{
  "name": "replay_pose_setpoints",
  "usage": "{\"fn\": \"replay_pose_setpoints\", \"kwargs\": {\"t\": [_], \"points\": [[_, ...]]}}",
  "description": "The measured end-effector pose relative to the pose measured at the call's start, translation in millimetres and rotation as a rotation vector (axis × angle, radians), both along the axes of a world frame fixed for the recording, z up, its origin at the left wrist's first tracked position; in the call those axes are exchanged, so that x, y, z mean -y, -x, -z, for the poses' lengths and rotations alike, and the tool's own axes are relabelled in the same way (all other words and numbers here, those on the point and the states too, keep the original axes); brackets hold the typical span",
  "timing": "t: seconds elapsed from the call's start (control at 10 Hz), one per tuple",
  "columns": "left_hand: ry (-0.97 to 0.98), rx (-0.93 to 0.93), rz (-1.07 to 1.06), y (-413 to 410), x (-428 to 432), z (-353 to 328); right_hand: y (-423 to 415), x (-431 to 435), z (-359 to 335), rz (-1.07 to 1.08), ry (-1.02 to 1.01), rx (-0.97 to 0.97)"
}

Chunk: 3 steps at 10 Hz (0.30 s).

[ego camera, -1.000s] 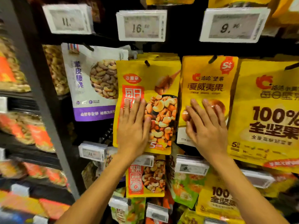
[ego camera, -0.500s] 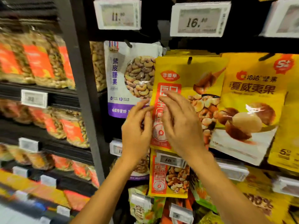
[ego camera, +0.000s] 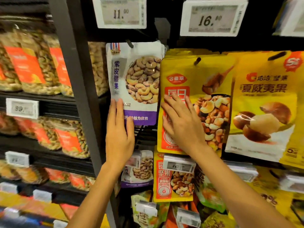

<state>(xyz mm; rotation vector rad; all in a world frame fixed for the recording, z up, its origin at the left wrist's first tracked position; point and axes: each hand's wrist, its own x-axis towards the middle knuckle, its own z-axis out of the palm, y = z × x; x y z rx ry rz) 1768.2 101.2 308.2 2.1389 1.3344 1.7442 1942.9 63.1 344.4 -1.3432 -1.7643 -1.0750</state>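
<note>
A white and purple bag of cashews hangs from a peg at the upper middle. My left hand lies flat against its lower left corner, fingers straight and together. To its right hangs a yellow bag of mixed nuts, first of a stack on its peg. My right hand presses flat on that bag's lower left part, fingers spread. Neither hand curls around anything.
A yellow macadamia bag hangs at the right. Price tags reading 11 and 16 sit above. A dark upright post divides off left shelves of clear nut bags. More bags hang below.
Both hands shifted left along the display. My left hand went from the yellow mixed-nut bag to the white cashew bag. My right hand went from the macadamia bag to the mixed-nut bag.
</note>
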Motion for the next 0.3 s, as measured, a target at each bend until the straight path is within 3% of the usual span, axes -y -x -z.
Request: {"fn": "replay_pose_setpoints", "kwargs": {"t": [0.1, 0.3], "points": [[-0.025, -0.012, -0.062, -5, 12, 2, 0, 10, -3, -0.15, 0.013, -0.099], [-0.176, -0.026, -0.034, -21, 49, -1, -11, 56, -11, -0.128, -0.018, -0.113]]}}
